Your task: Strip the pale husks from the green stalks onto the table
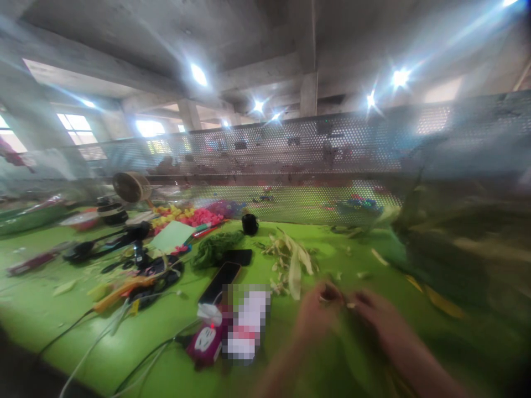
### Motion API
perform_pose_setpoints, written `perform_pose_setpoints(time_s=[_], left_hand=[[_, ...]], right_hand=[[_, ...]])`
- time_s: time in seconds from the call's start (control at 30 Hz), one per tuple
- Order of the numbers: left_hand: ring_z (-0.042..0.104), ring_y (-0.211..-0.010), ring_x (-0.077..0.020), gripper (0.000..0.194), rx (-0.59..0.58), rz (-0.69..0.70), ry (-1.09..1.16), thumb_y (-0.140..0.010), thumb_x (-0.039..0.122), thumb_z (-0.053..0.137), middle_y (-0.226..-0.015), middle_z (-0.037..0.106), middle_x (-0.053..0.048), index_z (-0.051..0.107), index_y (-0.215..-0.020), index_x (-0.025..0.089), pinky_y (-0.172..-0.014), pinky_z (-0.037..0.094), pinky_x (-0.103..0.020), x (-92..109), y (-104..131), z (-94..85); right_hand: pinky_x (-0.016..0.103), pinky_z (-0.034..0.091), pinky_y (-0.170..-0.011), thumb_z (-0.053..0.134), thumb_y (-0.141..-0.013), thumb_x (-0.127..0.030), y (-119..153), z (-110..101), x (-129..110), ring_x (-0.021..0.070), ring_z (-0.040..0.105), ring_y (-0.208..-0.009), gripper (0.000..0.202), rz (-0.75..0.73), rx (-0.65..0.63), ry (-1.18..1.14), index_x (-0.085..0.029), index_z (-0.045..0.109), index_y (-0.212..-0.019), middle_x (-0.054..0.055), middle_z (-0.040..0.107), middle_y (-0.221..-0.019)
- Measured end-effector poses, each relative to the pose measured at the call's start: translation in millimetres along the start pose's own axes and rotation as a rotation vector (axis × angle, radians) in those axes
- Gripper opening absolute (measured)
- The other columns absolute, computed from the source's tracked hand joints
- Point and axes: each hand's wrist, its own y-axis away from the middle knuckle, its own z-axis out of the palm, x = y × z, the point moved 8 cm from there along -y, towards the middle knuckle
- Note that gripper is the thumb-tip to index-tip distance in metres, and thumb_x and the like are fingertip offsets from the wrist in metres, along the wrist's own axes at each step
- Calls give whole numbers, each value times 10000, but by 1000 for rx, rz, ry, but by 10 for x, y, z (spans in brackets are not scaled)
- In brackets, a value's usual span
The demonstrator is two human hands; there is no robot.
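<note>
My left hand (321, 309) is held over the green table, its fingers curled together. Close beside it, my right hand (371, 310) has its thumb and fingers pinched. A small pale bit shows at the right fingertips, too blurred to name. Below the hands hangs a faint pale green strip, smeared by motion. Just beyond my left hand lies a loose pile of pale, dry strips that look like corn husk (295, 265).
A large dark bag with leafy strips (448, 243) stands at right. Left of my hands are a phone (219, 282), a purple power socket (207, 342), cables, a black cup (249, 224), a glue gun (122, 293) and pink and yellow pieces (203, 217). A perforated panel (274, 160) rises behind.
</note>
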Motion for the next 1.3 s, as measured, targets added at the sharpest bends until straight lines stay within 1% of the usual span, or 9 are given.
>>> perform_pose_setpoints(time_s=[0.17, 0.37, 0.5, 0.67, 0.8, 0.97, 1.07, 1.2, 1.3], left_hand=[[554, -750, -150, 53, -33, 3, 15, -744, 192, 649, -784, 650, -35, 624, -766, 150, -738, 415, -268, -24, -15, 28], [558, -734, -153, 60, -41, -19, -4, -750, 202, 652, -777, 664, -42, 645, -768, 144, -713, 413, -269, -13, -23, 40], [562, -710, -148, 65, -29, -63, -16, -738, 198, 664, -762, 673, -41, 663, -772, 142, -693, 412, -264, -12, -7, 42], [581, -704, -146, 85, -12, -40, 5, -708, 214, 685, -757, 681, -41, 667, -751, 143, -692, 431, -259, -14, 0, 42], [596, -717, -158, 57, 14, -22, -10, -698, 184, 666, -763, 687, -48, 669, -739, 145, -701, 443, -267, -26, -4, 28], [591, -677, -162, 65, 78, -139, 18, -711, 142, 609, -747, 686, -58, 664, -747, 150, -669, 432, -276, -61, -4, -35], [581, -679, -158, 75, 124, -169, 52, -713, 133, 590, -764, 681, -61, 650, -754, 149, -663, 419, -275, -71, -13, -89], [574, -705, -159, 77, 118, -142, 57, -715, 157, 588, -772, 666, -56, 645, -765, 150, -678, 409, -273, -89, -26, -105], [565, -713, -156, 79, 108, -106, 78, -719, 169, 581, -792, 671, -61, 635, -771, 146, -689, 412, -276, -96, -27, -103]], right_hand=[[273, 464, -602, 750, -627, -426, 16, 1, -35, 198, 623, -660, 251, -13, 5, 7, -231, 663, -759, 10, 701, -687], [279, 471, -607, 750, -614, -443, 12, -23, -31, 201, 619, -659, 268, -2, 30, 34, -231, 671, -757, 6, 690, -675], [264, 447, -569, 736, -626, -442, -22, -34, -13, 189, 600, -631, 258, -31, 33, 59, -227, 668, -753, 2, 682, -658], [273, 450, -591, 744, -605, -445, -35, -26, 18, 205, 618, -659, 267, -25, 42, 44, -228, 674, -743, 6, 685, -661], [277, 451, -611, 724, -605, -452, 7, -15, -57, 214, 622, -687, 254, -39, 72, 64, -231, 676, -722, 13, 697, -689], [270, 442, -613, 723, -609, -451, 52, -10, -151, 209, 620, -715, 278, -69, 81, 120, -224, 675, -762, 15, 696, -745], [271, 443, -590, 717, -644, -494, 10, 13, -82, 209, 634, -719, 324, -94, 47, 55, -226, 655, -815, 12, 685, -763], [295, 473, -626, 745, -622, -471, -102, 63, 98, 214, 648, -700, 311, -77, -38, -5, -221, 642, -777, 3, 660, -676], [311, 486, -667, 750, -605, -405, -136, 37, 38, 212, 637, -713, 260, -169, -44, 52, -214, 668, -761, 20, 688, -713]])
